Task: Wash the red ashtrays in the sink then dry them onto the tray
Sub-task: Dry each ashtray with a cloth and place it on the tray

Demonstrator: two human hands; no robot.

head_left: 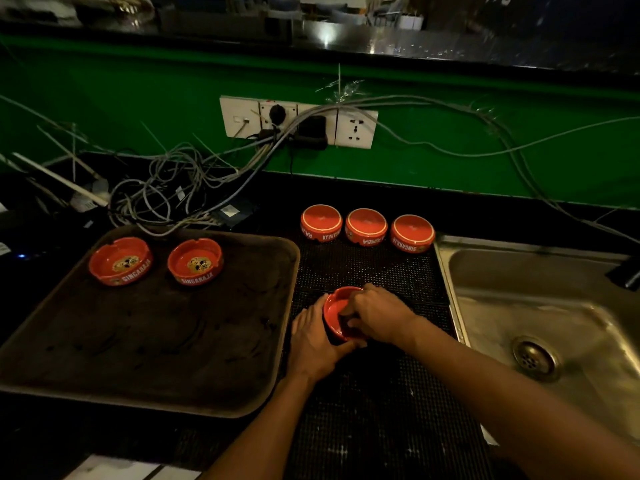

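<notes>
The person holds one red ashtray (335, 311) tilted on the black mesh mat (374, 271), between the tray (145, 341) and the sink (540, 306). The left hand (313, 341) cups it from the near left side, thumb curled under the front edge, most likely to steady it and tip its bowl towards the other hand. The right hand (379, 315) reaches over the rim with its fingers (349, 308) bent down into the bowl; something dark sits under them, perhaps a cloth, so this looks like the drying step, though the dim light leaves that uncertain.

Two ashtrays (121, 260) (195, 260) stand upright and apart at the far left of the tray, which suggests they are finished. Three more (321, 222) (366, 226) (412, 233) sit upside down in a row at the back of the mat, just beside one another, probably left to drain before being dried.

Much is hard to read. The right hand covers most of the held ashtray, so its print and the state of its bowl cannot be seen, nor can what the fingers pinch. The tap (627, 271) is cut off at the right edge, and the sink's near corner runs out of the view. Whether water is running cannot be told. The tangle of cables (166, 188) below the socket plate (298, 121) melts into shadow on the counter (52, 441), and the far shelf is only blur
</notes>
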